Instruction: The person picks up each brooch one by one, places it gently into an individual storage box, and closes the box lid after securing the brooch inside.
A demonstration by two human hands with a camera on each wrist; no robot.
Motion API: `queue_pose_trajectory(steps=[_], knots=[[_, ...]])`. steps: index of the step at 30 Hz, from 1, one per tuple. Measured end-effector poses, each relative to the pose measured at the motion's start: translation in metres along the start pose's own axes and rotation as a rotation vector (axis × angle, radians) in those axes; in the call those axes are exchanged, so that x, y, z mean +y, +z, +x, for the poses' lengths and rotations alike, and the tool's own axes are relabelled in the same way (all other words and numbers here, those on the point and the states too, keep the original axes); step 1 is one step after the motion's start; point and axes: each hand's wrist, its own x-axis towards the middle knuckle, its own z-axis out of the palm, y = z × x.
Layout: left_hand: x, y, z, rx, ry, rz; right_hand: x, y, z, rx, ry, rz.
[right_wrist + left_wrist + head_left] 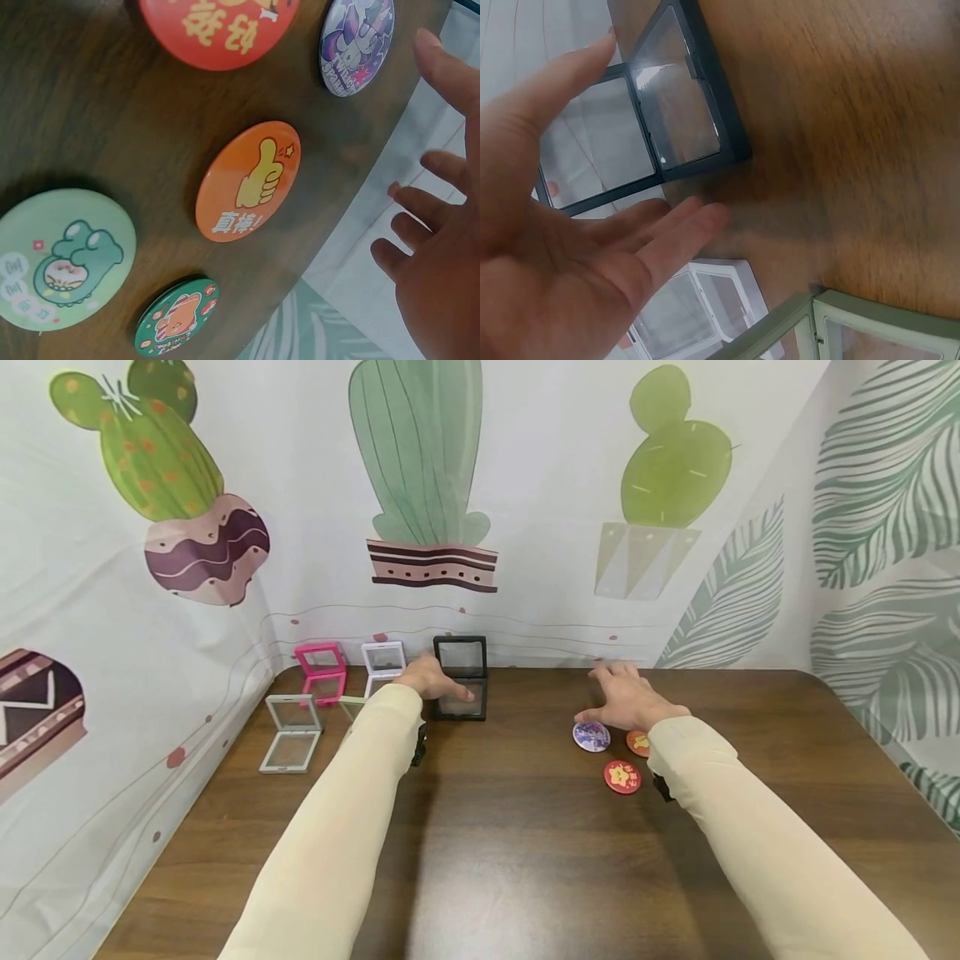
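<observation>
My left hand (431, 679), thumb and fingers spread, is held beside a black hinged display frame (460, 717) that stands unfolded. In the left wrist view the thumb lies in front of the frame's upright panel, and nothing sits in the hand. My right hand (630, 697) hovers just behind a purple badge (592, 737), its fingers loosely spread and holding nothing. An orange thumbs-up badge (249, 182) and a red badge (622, 777) lie nearby. A light green badge (67, 259) and a dark green badge (177, 316) appear only in the right wrist view.
Unfolded hinged frames stand left of the black one: white (384, 647), pink (343, 681), grey (288, 768) and pale green (885, 319), the last mostly behind my left sleeve. A cactus-print cloth (540, 527) hangs behind the brown wooden table (495, 843).
</observation>
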Motion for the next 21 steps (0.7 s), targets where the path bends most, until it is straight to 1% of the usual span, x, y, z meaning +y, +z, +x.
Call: queue_pose_trajectory(steps=[4,7,11,17,21], knots=[[0.0007,0.0025,0.0013,-0.006,0.01,0.008,0.0034,0.0023,-0.0011,-0.038,0.002,0.009],[0.0028,0.0045,0.0005,-0.011,0.011,-0.003,0.0058,0.0034,-0.0029,-0.058,0.003,0.018],[0.0043,0.0065,-0.0013,0.001,-0.001,-0.035,0.0074,0.0038,-0.005,-0.052,-0.014,0.035],[0.004,0.0092,-0.0023,0.028,-0.05,-0.129,0.009,0.0055,-0.0057,-0.041,-0.054,0.03],[0.0037,0.0095,-0.0028,0.035,-0.066,-0.209,0.0098,0.0055,-0.0057,-0.047,-0.071,0.038]])
